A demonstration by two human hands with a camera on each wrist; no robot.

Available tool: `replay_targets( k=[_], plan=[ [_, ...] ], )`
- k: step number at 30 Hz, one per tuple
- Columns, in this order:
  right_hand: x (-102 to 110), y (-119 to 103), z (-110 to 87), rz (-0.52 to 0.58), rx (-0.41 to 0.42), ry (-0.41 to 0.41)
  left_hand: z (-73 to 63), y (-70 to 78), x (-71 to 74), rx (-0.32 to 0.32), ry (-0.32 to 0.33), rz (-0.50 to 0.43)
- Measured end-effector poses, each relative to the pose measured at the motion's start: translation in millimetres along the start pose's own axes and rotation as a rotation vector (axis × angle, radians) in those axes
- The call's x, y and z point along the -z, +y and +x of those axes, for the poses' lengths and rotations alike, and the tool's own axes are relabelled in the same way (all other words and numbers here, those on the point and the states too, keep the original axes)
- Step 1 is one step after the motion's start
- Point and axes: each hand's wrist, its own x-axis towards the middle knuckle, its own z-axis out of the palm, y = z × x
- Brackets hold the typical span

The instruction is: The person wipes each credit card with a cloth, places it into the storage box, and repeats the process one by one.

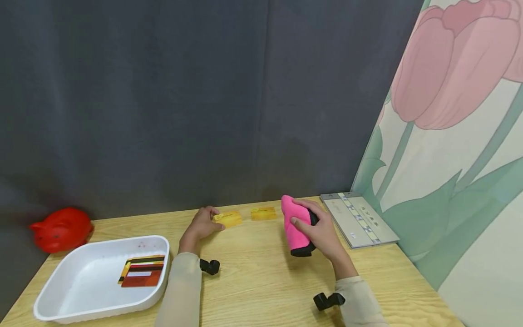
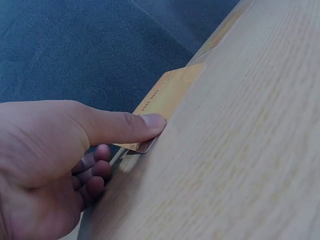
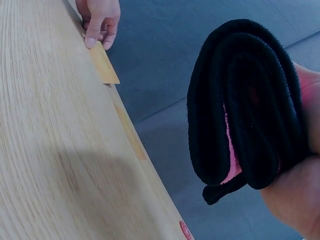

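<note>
At the table's far edge, my left hand (image 1: 203, 223) pinches one end of a gold bank card (image 1: 229, 219). In the left wrist view the thumb (image 2: 150, 125) lies across the card's top face, and a shadow shows beneath the near corner. A second gold card (image 1: 263, 213) lies flat to the right along the same edge. My right hand (image 1: 323, 227) grips a folded pink-and-black cloth (image 1: 295, 222) above the table. The right wrist view shows the cloth's thick black layers (image 3: 240, 105) end-on, with a strip of pink between them.
A white plastic tray (image 1: 87, 313) on the left holds several red and gold cards (image 1: 142, 274). Behind it sits a red pig-shaped figure (image 1: 63, 229). A grey bound album (image 1: 359, 220) lies at the right by the flowered wall (image 1: 457, 136). A dark curtain (image 1: 163, 113) hangs behind the table.
</note>
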Motion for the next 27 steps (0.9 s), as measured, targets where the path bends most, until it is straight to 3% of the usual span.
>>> replay_targets(
  k=[8, 13, 19, 27],
  plan=[
    [-3, -1, 0.1, 0.003, 0.003, -0.014, -7.1, 1.4, 0.4, -0.034, 0.037, -0.014],
    [-3, -2, 1.1, 0.011, -0.010, 0.003, -9.8, 10.8, 3.1, -0.053, 0.078, -0.090],
    [-5, -4, -0.3, 0.014, -0.036, -0.002, -21.1, 33.6, 6.3, -0.095, 0.102, -0.186],
    [-4, -6, -1.4, 0.034, -0.022, -0.027, -56.9, 73.5, 14.0, -0.182, 0.237, -0.242]
  ],
)
